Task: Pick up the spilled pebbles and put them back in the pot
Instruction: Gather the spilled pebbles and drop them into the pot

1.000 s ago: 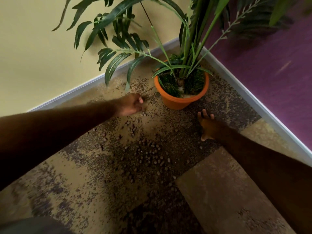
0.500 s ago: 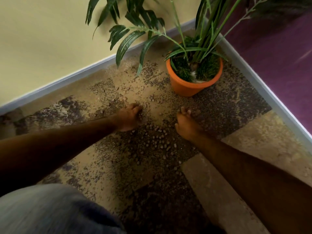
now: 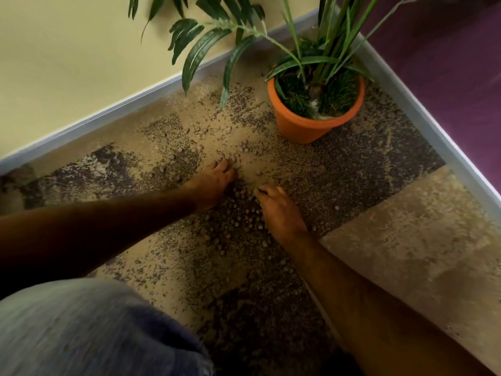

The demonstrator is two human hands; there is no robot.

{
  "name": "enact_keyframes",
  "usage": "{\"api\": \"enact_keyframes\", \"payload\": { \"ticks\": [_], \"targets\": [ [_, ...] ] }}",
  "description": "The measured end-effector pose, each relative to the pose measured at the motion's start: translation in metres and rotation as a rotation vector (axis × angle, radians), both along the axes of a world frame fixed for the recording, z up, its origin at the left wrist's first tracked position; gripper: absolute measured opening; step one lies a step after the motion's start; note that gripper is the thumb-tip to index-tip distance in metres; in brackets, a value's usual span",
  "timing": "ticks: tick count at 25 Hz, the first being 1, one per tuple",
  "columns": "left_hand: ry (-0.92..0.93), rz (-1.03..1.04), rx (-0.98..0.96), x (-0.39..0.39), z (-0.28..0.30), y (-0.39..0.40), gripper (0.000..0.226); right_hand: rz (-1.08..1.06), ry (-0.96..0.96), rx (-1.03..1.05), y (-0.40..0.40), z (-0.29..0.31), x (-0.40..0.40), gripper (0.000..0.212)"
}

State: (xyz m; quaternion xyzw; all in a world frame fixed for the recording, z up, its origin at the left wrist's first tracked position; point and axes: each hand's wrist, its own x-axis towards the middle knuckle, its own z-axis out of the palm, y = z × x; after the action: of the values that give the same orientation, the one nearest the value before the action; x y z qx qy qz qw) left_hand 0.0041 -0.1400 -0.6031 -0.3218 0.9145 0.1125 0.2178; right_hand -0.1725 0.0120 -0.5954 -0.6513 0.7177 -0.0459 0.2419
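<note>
The left hand (image 3: 214, 180) lies low on the carpet (image 3: 393, 253), fingers curled down among loose pebbles (image 3: 244, 213) at its tips; whether it has any closed inside the curl cannot be told. The right hand (image 3: 279, 210) is just beside it at about four o'clock, palm down, fingers bent toward the same cluster, and its underside is hidden too, so whether it grips anything is equally unclear. Between and below the two hands is the thickest patch of pebbles, trailing toward six o'clock, with strays at twelve o'clock of the left hand and one or two out toward three o'clock of the right. The orange pot (image 3: 306, 126) stands at about one o'clock from the hands, in the corner where the skirting boards (image 3: 108, 115) meet, and holds a palm-like plant (image 3: 320, 58) and tufts of green. The risks, as I judge them: the pebbles are small, round and close in colour to the mottled carpet, so a raking sweep could roll some away or leave them unnoticed on the dark patches. An overfull handful could shed on the way to the pot. The fronds hang over the route, so a careless reach could brush them, rock the pot and spill more. A grey-clad knee (image 3: 89, 329) at seven o'clock may be hiding some pebbles.
</note>
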Motion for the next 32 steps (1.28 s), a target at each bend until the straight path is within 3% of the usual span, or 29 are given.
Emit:
{"api": "enact_keyframes", "payload": {
  "ticks": [5, 13, 19, 26, 29, 32],
  "targets": [
    [0.063, 0.017, 0.064, 0.007, 0.003, 0.003, 0.044, -0.002, -0.023, -0.059, -0.009, 0.011, -0.003, 0.028],
    [0.08, 0.032, 0.223, 0.004, 0.006, -0.004, 0.021, -0.001, 0.021, 0.093, -0.029, 0.026, -0.002, 0.028],
    [0.116, 0.178, 0.277, 0.004, 0.013, -0.006, 0.017, -0.077, -0.129, 0.104, -0.024, 0.017, -0.007, 0.023],
    [0.228, 0.295, 0.334, -0.002, 0.028, -0.009, 0.015, -0.694, -0.685, 0.016, -0.008, 0.002, -0.012, 0.013],
    [0.312, 0.352, 0.404, -0.013, 0.037, -0.01, 0.02, -1.052, -1.162, 0.059, -0.004, 0.0, -0.009, 0.012],
    [0.383, 0.305, 0.442, -0.033, 0.053, -0.012, 0.021, -1.229, -1.675, 0.067, -0.006, 0.006, -0.002, 0.008]
  ]
}}
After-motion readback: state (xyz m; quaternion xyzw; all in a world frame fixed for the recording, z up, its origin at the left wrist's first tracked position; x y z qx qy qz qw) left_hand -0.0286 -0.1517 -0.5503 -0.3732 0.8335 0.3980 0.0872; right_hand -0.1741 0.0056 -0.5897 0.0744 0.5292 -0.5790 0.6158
